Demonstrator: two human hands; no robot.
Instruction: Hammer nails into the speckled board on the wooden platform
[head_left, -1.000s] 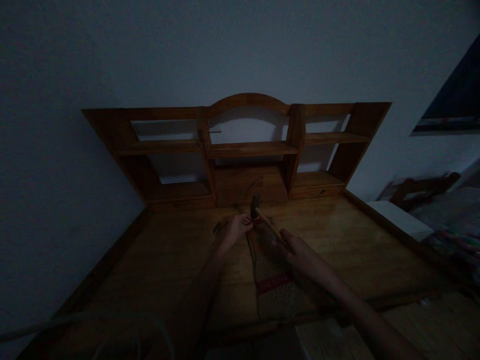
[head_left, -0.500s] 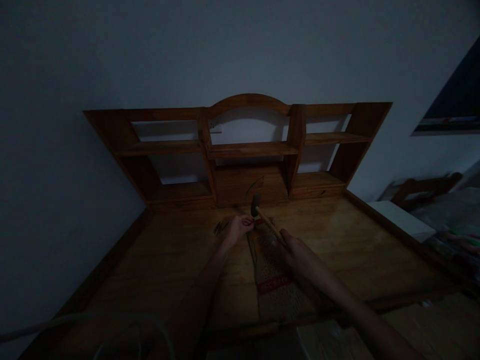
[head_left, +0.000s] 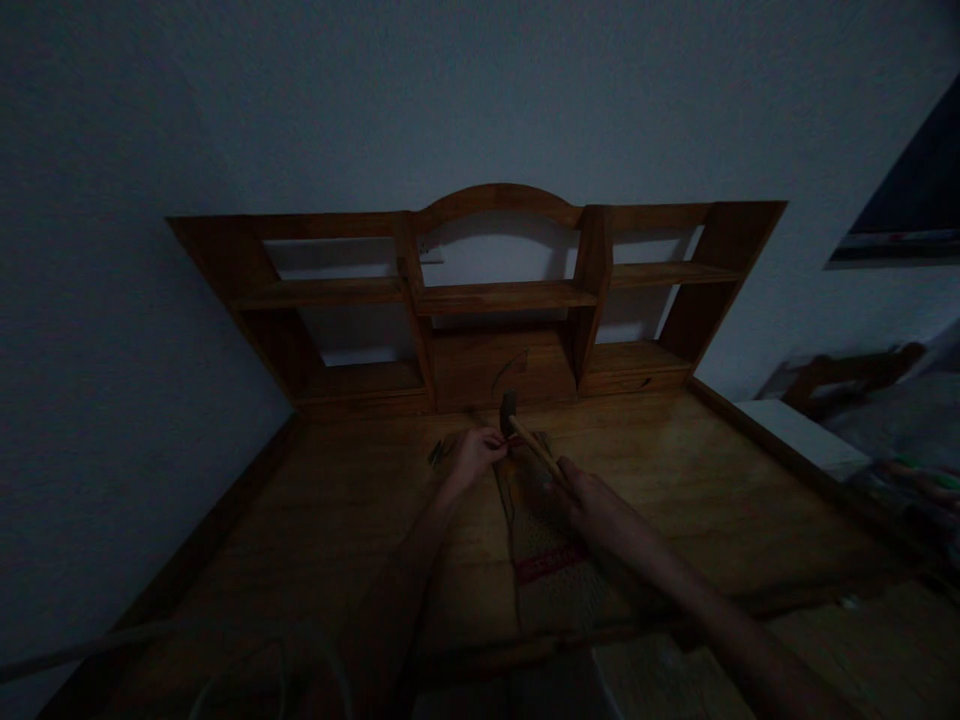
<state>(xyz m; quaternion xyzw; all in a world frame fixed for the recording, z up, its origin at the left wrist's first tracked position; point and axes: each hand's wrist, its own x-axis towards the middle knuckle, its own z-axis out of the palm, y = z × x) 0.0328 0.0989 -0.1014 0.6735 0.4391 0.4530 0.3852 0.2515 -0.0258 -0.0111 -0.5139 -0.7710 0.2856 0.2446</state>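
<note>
The scene is dim. My right hand (head_left: 589, 495) is wrapped round the wooden handle of a small hammer (head_left: 525, 432), whose dark head points down near the far end of a narrow patterned strip (head_left: 544, 560) with a red band that lies on the wooden board (head_left: 337, 500). My left hand (head_left: 476, 455) is pinched right beside the hammer head at the strip's far end; what it pinches is too small to make out.
A wooden headboard with open shelves (head_left: 495, 297) stands against the pale wall behind the board. A few small dark bits (head_left: 435, 455) lie left of my left hand. A wooden chair (head_left: 847, 372) and clutter sit at the right. A pale cable (head_left: 150, 640) loops at the lower left.
The hammer head has shifted only slightly beside my left hand. Both hands stay in nearly the same place.
</note>
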